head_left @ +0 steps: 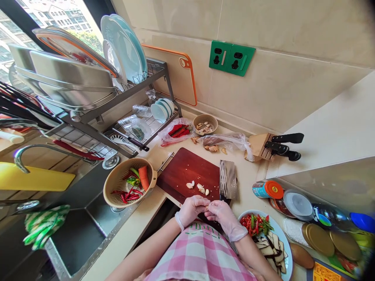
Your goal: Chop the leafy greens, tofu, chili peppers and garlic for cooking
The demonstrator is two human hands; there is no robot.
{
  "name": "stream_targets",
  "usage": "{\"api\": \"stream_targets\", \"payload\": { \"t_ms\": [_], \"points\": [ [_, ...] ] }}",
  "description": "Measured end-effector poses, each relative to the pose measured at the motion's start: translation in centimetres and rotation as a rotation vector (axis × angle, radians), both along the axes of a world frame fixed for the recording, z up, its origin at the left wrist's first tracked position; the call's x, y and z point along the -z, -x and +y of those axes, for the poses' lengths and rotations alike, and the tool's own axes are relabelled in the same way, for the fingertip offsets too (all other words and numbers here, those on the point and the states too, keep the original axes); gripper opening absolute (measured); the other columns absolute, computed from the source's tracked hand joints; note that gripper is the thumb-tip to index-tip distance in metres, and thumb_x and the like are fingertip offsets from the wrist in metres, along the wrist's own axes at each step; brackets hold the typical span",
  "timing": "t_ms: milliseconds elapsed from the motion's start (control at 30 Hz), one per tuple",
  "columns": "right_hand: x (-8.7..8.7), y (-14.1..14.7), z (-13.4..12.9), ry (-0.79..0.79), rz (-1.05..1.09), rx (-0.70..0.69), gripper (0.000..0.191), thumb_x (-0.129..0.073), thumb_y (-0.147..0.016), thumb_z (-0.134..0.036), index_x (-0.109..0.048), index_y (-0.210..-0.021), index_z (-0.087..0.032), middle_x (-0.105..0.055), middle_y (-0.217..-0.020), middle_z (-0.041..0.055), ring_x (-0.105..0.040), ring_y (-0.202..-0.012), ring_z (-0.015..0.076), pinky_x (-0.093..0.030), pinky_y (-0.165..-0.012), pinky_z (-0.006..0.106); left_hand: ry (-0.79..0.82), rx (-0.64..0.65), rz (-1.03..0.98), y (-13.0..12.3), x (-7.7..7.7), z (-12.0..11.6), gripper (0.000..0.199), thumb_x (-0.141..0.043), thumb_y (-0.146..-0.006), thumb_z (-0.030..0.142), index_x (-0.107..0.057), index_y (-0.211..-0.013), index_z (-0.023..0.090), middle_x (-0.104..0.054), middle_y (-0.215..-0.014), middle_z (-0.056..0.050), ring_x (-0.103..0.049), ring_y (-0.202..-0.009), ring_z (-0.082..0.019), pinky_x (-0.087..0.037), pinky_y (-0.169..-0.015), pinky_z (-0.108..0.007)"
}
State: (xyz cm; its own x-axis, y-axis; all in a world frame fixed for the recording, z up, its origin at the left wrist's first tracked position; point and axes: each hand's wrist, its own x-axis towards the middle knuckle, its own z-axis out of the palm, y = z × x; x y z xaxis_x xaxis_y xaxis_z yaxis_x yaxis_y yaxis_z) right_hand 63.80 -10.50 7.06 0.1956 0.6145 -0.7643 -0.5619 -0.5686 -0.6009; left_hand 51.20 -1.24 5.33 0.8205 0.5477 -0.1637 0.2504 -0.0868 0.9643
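Both hands wear clear plastic gloves and meet at the near edge of the dark red cutting board (187, 168). My left hand (191, 210) and my right hand (224, 218) pinch a small garlic clove (206, 208) between their fingertips, mostly hidden by the fingers. Several whitish garlic cloves (201, 188) lie on the board just beyond my hands, with small crumbs around them. A cleaver (227, 179) rests flat along the board's right side, its blade wet and its handle partly hidden behind my right hand.
Left of the board, a beige basket (107, 187) holds a carrot and peppers, beside the sink (79, 222). A plate (288, 249) of cut peppers and eggplant strips stands at right, near jars. Behind are a garlic basket (215, 121), ginger (211, 148), knife block (259, 146) and dish rack (125, 93).
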Motion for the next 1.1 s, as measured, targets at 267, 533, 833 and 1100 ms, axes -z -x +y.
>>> {"api": "stream_targets", "payload": {
  "t_ms": [267,533,833,1100],
  "points": [
    [1.0,0.9,0.6,-0.006,-0.125,0.026,0.007,-0.058,-0.057,-0.022,-0.053,-0.058,-0.018,-0.056,-0.046,-0.0044,-0.054,-0.044,0.0097,-0.042,-0.045,0.02,0.271,-0.087,-0.08,0.0,-0.7,-0.5,0.024,-0.069,-0.073,0.037,-0.073,-0.09,0.02,-0.069,-0.092,-0.006,-0.061,-0.084,-0.017,-0.046,-0.081,-0.026],
    [2.0,1.0,0.8,-0.204,-0.295,0.039,0.02,-0.061,-0.062,-0.038,-0.054,-0.058,-0.019,-0.06,-0.054,-0.0017,-0.054,-0.047,0.0113,-0.045,-0.049,0.024,0.805,-0.386,-0.161,-0.3,-0.3,-0.1,0.036,-0.073,-0.067,0.039,-0.07,-0.09,0.012,-0.066,-0.076,-0.005,-0.057,-0.067,-0.012,-0.046,-0.072,-0.026],
    [1.3,0.3,1.0,-0.206,-0.347,-0.002,0.025,-0.061,-0.065,-0.043,-0.058,-0.071,-0.018,-0.061,-0.059,-0.0004,-0.056,-0.052,0.0128,-0.044,-0.051,0.024,0.61,-0.258,-0.103,-0.6,-0.8,0.1,0.043,-0.076,-0.063,0.034,-0.062,-0.099,0.016,-0.065,-0.08,-0.003,-0.058,-0.07,-0.013,-0.046,-0.073,-0.027],
    [2.3,0.1,0.4,-0.244,-0.555,-0.19,0.015,-0.055,-0.072,-0.031,-0.061,-0.067,-0.018,-0.06,-0.058,-0.001,-0.056,-0.054,0.0128,-0.044,-0.055,0.023,0.175,-0.062,0.065,-0.6,-1.5,0.4,0.014,-0.059,-0.075,0.019,-0.061,-0.088,0.017,-0.064,-0.076,0.001,-0.056,-0.068,-0.011,-0.043,-0.066,-0.021]
  ]
}}
